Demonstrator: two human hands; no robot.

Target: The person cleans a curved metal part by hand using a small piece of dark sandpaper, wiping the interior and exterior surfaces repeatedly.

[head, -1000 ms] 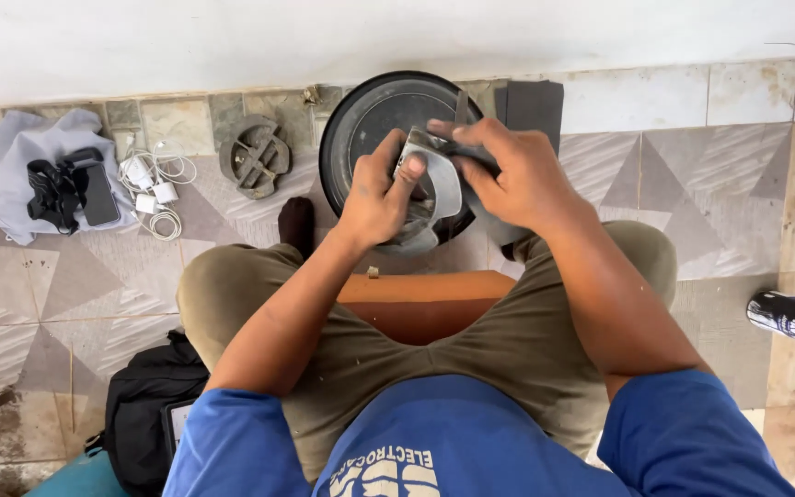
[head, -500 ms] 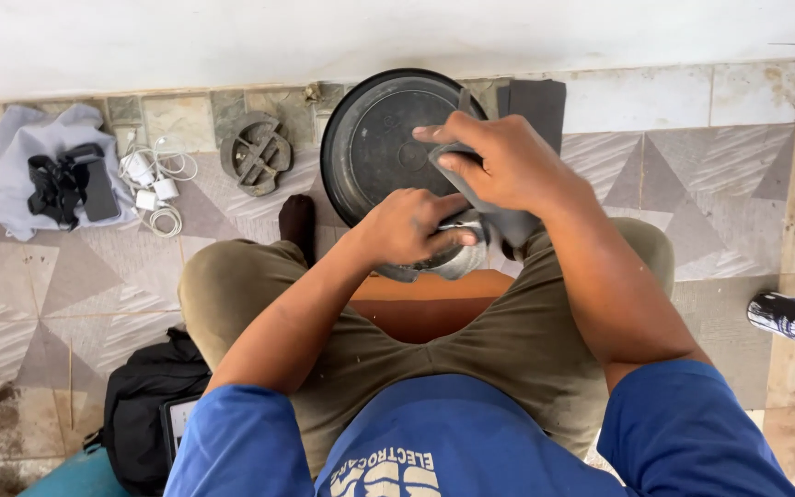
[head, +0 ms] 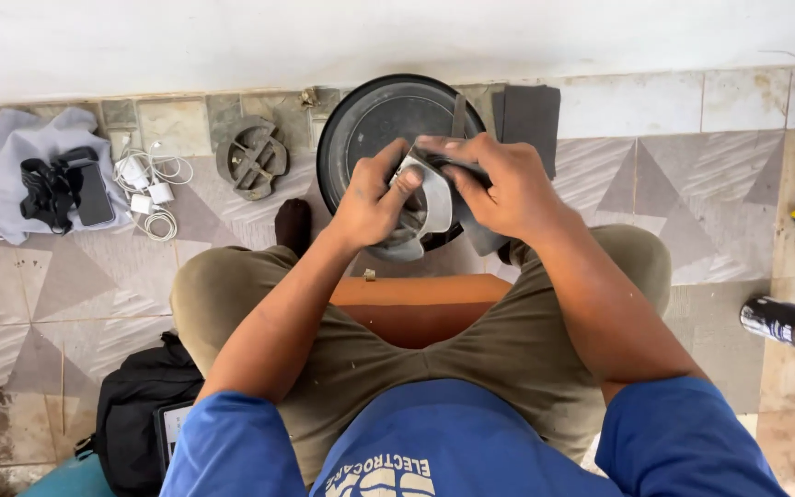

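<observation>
Curved metal piece (head: 427, 204) gripped by left hand (head: 370, 204), fingers wrapped on its left edge. Dark sanding sheet (head: 457, 166) pressed onto top by right hand (head: 503, 189), fingers flat together (sheet's long axis left-right). Round black pan (head: 370, 120) beyond fingers on floor.

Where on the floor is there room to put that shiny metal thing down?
Bare tiles lie between the person's right knee and the black can, and below the grey cloth left of the left knee. It is crowded by the wall: white cables, round metal part, black pan.
</observation>
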